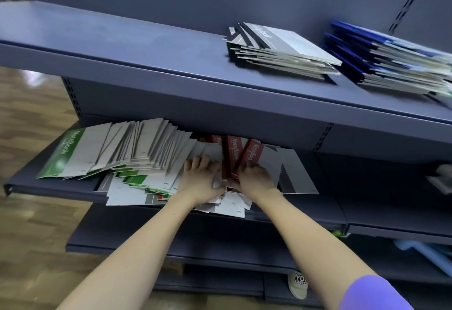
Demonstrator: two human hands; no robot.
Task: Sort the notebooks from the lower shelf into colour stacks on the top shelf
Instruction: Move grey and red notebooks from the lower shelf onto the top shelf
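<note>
Red notebooks (234, 155) on lower shelf (49, 187), upright between fingers of both hands: left hand (200, 180) flat, right hand (254, 177) gripping. Probably light, slick, floppy; best pinched at spines.

**Two stacks above, loose notebooks below**

On the top shelf (122, 47) sit two notebook stacks (281, 55), side by side at the right. On the lower shelf (49, 185) beneath, a fanned row of notebooks (127, 148) lies left of upright notebooks (234, 155).
</note>
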